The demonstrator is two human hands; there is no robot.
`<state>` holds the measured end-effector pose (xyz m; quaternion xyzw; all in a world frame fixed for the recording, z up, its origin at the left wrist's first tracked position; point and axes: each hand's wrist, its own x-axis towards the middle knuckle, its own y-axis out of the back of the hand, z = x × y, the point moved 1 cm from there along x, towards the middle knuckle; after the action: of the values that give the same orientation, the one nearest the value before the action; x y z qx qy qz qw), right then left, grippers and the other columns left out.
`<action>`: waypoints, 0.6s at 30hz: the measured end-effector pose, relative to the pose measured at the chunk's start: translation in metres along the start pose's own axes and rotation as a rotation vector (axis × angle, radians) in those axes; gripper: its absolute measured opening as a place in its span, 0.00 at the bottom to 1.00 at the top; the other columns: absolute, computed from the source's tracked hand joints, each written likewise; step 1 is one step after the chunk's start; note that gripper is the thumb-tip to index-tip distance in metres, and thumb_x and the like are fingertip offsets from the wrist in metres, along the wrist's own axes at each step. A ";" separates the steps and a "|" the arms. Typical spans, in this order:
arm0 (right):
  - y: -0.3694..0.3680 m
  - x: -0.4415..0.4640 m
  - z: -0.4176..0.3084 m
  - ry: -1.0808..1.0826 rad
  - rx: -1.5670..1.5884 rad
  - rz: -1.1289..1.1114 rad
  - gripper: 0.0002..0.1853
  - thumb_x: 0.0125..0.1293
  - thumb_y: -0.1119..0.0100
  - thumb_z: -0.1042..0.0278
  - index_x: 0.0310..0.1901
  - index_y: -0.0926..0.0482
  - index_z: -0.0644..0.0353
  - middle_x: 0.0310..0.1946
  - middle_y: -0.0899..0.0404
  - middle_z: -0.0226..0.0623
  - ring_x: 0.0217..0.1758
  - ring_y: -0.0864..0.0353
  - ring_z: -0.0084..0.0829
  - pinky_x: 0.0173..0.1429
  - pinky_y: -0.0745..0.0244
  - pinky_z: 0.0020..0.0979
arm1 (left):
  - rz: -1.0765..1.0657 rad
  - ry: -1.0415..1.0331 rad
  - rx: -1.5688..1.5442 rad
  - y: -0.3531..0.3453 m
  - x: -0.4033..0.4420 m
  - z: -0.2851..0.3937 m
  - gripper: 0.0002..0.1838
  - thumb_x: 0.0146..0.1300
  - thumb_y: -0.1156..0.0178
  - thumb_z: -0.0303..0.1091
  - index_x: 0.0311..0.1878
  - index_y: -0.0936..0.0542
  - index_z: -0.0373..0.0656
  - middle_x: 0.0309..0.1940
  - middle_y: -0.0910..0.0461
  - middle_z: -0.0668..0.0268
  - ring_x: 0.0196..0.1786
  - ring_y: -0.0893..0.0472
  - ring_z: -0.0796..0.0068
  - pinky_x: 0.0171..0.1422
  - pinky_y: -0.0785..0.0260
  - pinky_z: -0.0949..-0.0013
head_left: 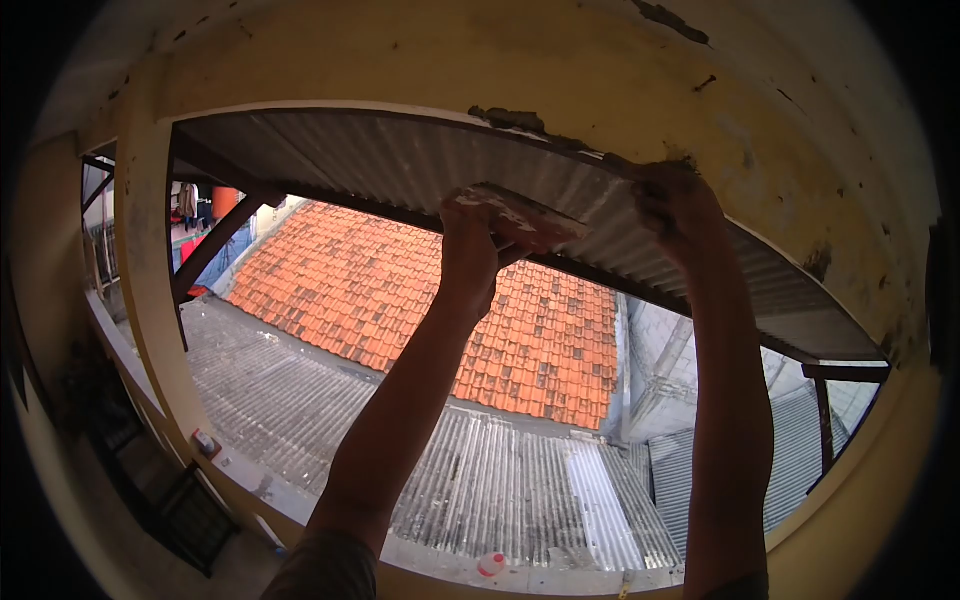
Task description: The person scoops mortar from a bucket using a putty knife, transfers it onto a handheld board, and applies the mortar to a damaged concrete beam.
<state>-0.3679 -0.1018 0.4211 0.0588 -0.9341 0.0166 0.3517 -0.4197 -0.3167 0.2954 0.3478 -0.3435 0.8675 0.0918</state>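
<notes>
Raised in front of me, my left hand (470, 240) is closed on the edge of a flat reddish board (540, 225) with pale smears on it. The board is held just below the lower edge of the yellow wall beam (400, 70). Farther right, my right hand (682, 210) reaches up to that edge with its fingers curled. Whether a small tool is in them is too dark to make out. Rough grey mortar (510, 121) lies along the beam's edge, running from left of the board toward my right hand.
Corrugated awning sheeting (370, 150) hangs outside the opening on a dark frame. Below lie an orange tiled roof (330, 270) and grey corrugated roofing (480, 490). On the sill are a red-and-white bottle (491, 565) and a small box (205, 443). A yellow post (150, 250) stands left.
</notes>
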 end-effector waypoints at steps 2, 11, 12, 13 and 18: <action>0.003 -0.009 -0.004 0.018 0.051 -0.001 0.06 0.67 0.36 0.71 0.40 0.19 0.64 0.26 0.25 0.29 0.20 0.36 0.17 0.23 0.42 0.22 | 0.003 -0.007 -0.034 0.000 -0.002 -0.002 0.20 0.84 0.67 0.42 0.51 0.30 0.37 0.36 0.17 0.52 0.42 0.13 0.57 0.58 0.18 0.46; -0.002 -0.077 -0.048 -0.008 -0.168 0.331 0.08 0.69 0.36 0.67 0.41 0.16 0.64 0.27 0.23 0.30 0.21 0.32 0.15 0.22 0.42 0.19 | 0.050 0.002 -0.062 0.001 -0.007 -0.004 0.11 0.79 0.57 0.36 0.54 0.32 0.39 0.39 0.17 0.54 0.42 0.13 0.59 0.55 0.17 0.48; 0.012 -0.077 -0.049 -0.039 -0.201 0.167 0.09 0.68 0.35 0.68 0.44 0.16 0.65 0.27 0.23 0.30 0.19 0.33 0.16 0.22 0.40 0.20 | 0.051 0.005 -0.065 0.002 -0.009 -0.004 0.11 0.79 0.57 0.36 0.54 0.32 0.39 0.39 0.17 0.54 0.42 0.13 0.59 0.55 0.17 0.48; 0.016 -0.081 -0.049 -0.071 -0.233 0.005 0.10 0.68 0.34 0.69 0.47 0.17 0.65 0.28 0.22 0.30 0.18 0.33 0.16 0.21 0.39 0.21 | 0.056 0.010 -0.087 0.004 -0.014 -0.003 0.11 0.79 0.55 0.35 0.54 0.30 0.39 0.40 0.17 0.55 0.42 0.13 0.61 0.55 0.16 0.51; 0.001 -0.119 -0.013 0.084 -0.567 0.013 0.22 0.67 0.33 0.73 0.61 0.23 0.65 0.30 0.19 0.33 0.18 0.29 0.18 0.22 0.33 0.24 | 0.042 0.118 -0.242 0.022 -0.050 -0.010 0.13 0.74 0.48 0.32 0.55 0.21 0.38 0.46 0.16 0.61 0.47 0.14 0.70 0.55 0.17 0.63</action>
<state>-0.2709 -0.0880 0.3524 -0.0489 -0.8865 -0.2405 0.3923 -0.3970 -0.3228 0.2451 0.2753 -0.4467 0.8404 0.1352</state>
